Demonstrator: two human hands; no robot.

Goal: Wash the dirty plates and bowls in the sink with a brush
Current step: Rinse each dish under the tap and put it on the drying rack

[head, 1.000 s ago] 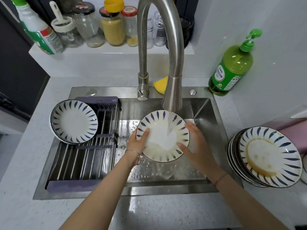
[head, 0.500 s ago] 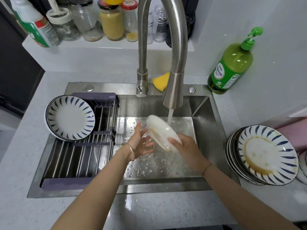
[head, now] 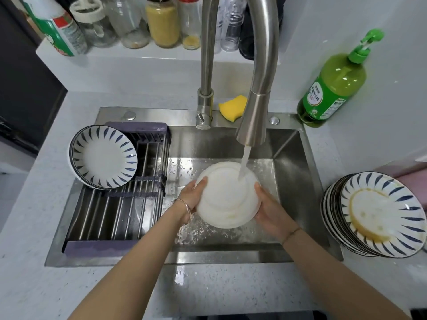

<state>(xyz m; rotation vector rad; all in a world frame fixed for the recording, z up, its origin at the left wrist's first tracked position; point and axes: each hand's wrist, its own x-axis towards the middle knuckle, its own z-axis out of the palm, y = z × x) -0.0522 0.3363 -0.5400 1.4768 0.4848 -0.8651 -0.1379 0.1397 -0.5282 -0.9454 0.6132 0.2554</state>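
The green pump bottle (head: 332,88) on the counter (head: 34,227) carried a label with white characters too small to read; the spray bottle (head: 55,31) on the shelf was cut off at the top and its print was blurred. The jars (head: 163,21) beside it were cropped too.

The plate (head: 227,195) was held over the sink (head: 293,172), its plain white underside up, so its patterned face was hidden. Water (head: 243,165) from the faucet (head: 254,88) struck its far rim. The left hand (head: 191,195) kept a grip on the left edge, thumb on top, and the right hand (head: 269,209) clasped the right edge likewise; the fingers beneath could not be seen.

1 second earlier the plate lay face up; half a second earlier it stood on edge in the right hand alone.

A stained stack (head: 381,213) sat on the right, and rinsed plates (head: 104,157) leaned on the rack (head: 120,215).
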